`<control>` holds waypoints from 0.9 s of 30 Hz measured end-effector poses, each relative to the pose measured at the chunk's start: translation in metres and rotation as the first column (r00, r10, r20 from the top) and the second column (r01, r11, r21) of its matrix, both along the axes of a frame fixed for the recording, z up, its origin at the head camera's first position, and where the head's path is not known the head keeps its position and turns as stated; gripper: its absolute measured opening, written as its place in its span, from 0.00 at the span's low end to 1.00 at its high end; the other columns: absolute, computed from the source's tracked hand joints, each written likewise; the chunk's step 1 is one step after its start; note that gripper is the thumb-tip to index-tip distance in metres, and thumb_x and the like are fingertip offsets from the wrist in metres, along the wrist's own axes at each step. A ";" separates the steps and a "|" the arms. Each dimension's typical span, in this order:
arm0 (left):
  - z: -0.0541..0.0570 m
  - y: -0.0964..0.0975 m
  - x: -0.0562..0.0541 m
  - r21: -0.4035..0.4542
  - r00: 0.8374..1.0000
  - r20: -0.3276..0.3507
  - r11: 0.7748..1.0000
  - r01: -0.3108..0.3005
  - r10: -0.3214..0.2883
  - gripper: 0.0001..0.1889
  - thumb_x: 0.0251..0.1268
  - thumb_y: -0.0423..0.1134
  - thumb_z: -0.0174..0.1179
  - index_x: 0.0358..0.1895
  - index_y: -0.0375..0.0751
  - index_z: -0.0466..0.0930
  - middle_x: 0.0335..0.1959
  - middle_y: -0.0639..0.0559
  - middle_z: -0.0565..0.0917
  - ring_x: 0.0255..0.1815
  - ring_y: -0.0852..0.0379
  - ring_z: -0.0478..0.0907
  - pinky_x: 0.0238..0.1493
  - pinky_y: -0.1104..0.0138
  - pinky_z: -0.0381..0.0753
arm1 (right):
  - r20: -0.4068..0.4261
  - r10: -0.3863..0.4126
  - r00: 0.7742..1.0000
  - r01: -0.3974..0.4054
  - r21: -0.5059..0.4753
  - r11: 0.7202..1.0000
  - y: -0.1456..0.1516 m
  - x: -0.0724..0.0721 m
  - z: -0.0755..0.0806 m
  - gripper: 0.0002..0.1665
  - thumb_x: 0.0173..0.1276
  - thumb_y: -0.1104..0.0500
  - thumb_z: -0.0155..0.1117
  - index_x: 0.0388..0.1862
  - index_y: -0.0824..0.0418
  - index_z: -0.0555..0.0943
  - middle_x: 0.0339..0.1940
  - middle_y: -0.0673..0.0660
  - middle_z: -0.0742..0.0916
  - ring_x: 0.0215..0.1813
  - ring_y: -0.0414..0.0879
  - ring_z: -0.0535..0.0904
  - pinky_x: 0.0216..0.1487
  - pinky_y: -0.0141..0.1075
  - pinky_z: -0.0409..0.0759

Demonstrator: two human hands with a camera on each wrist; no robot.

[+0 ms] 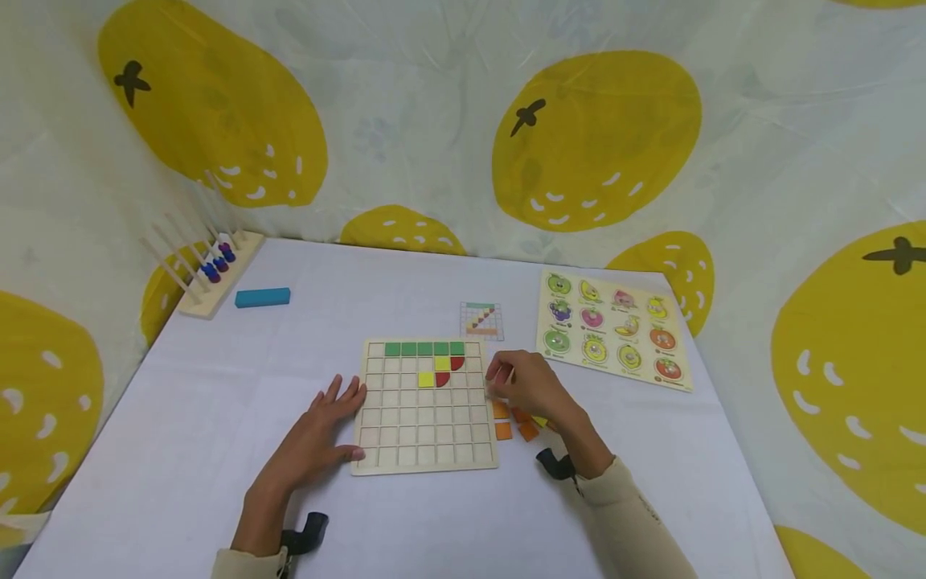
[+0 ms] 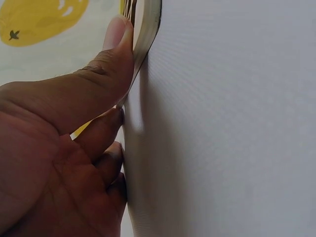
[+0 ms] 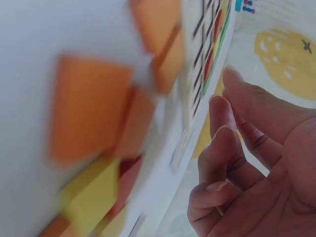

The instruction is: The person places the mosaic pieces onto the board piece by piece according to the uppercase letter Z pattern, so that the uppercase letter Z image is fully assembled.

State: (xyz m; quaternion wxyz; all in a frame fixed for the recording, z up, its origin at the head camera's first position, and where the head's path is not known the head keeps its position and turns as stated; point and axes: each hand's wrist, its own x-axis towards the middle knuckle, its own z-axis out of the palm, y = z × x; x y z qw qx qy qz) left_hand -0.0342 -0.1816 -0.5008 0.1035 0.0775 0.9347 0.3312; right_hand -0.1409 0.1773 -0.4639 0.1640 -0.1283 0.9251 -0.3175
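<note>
A pale wooden grid board (image 1: pixel 425 464) lies on the table. A row of green square tiles (image 1: pixel 425 349) fills part of its top row; below are yellow squares (image 1: pixel 426 379) and red quarter-round tiles (image 1: pixel 442 379) set on a diagonal. My left hand (image 1: pixel 316 434) rests spread along the board's left side, thumb (image 2: pixel 116 37) touching its edge. My right hand (image 1: pixel 531 382) hovers at the board's right edge with loosely bent fingers (image 3: pixel 217 148); no tile shows between thumb and fingertips. Under it lie loose orange tiles (image 3: pixel 89 108) and a yellow tile (image 3: pixel 91 195).
A small pattern card (image 1: pixel 481 320) lies behind the board. Farther right is a fruit puzzle board (image 1: pixel 615 330). At the back left stand a wooden peg rack (image 1: pixel 217 277) with blue and purple beads and a teal block (image 1: pixel 263 297). A fruit-printed cloth (image 1: pixel 405 96) hangs behind.
</note>
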 end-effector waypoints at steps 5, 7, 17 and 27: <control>-0.001 0.000 0.000 -0.007 1.000 0.007 1.000 -0.003 0.003 0.58 0.45 0.38 0.85 0.83 0.42 0.62 0.86 0.44 0.58 0.90 0.34 0.43 0.87 0.37 0.46 | -0.008 -0.039 0.999 0.039 0.000 0.999 0.028 0.005 -0.007 0.07 0.65 0.61 0.78 0.39 0.52 0.87 0.31 0.50 0.85 0.30 0.46 0.77 0.27 0.33 0.78; -0.002 0.000 0.000 -0.008 1.000 0.009 1.000 -0.004 0.004 0.58 0.46 0.38 0.85 0.83 0.43 0.62 0.86 0.44 0.58 0.90 0.34 0.43 0.87 0.37 0.46 | -0.022 -0.056 0.998 0.056 0.007 0.998 0.038 0.006 -0.008 0.08 0.65 0.62 0.79 0.39 0.53 0.87 0.33 0.50 0.86 0.31 0.46 0.77 0.29 0.33 0.78; -0.001 0.000 0.000 -0.014 1.000 0.002 1.000 -0.003 0.003 0.57 0.46 0.37 0.85 0.83 0.42 0.62 0.86 0.44 0.58 0.90 0.34 0.43 0.87 0.37 0.47 | -0.009 -0.145 0.989 0.146 0.078 0.986 0.075 0.016 -0.010 0.14 0.64 0.61 0.81 0.47 0.53 0.88 0.46 0.54 0.87 0.42 0.49 0.76 0.41 0.36 0.79; -0.001 0.000 0.000 -0.012 1.000 0.006 1.000 -0.002 0.002 0.57 0.46 0.38 0.85 0.83 0.43 0.62 0.86 0.44 0.58 0.90 0.35 0.43 0.87 0.37 0.47 | 0.025 -0.136 0.990 0.134 0.056 0.989 0.078 0.018 -0.015 0.11 0.63 0.61 0.81 0.43 0.52 0.88 0.37 0.52 0.84 0.39 0.48 0.76 0.36 0.34 0.78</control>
